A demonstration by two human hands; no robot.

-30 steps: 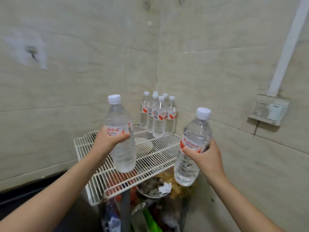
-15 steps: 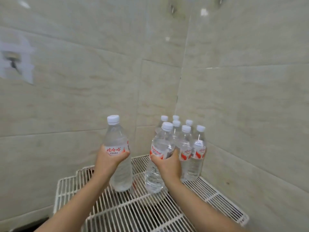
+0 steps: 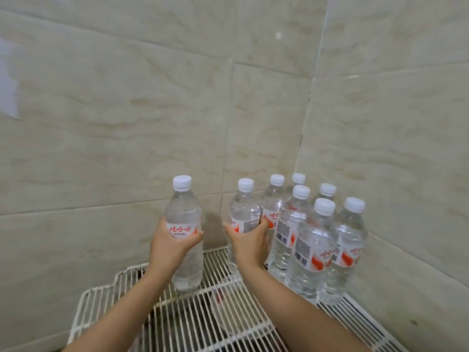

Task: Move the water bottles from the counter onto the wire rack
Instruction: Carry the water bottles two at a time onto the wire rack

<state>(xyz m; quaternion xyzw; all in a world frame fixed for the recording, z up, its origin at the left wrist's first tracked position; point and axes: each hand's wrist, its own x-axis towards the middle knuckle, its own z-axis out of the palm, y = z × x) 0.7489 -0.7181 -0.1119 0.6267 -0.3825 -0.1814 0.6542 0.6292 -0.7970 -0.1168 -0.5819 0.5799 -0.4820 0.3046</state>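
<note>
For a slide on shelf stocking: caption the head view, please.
Left hand holds one bottle, right hand a second bottle, at the wire rack beside six bottles in the corner.

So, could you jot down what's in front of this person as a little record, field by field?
Place: white wire rack in a tiled wall corner
Left hand: fingers curled round the label of a water bottle, upright, base low over the rack; contact unclear
Right hand: fingers curled round a second bottle, upright, next to the group
Standing on rack: six capped bottles, upright, packed into the corner
Caps: white, all on
</note>
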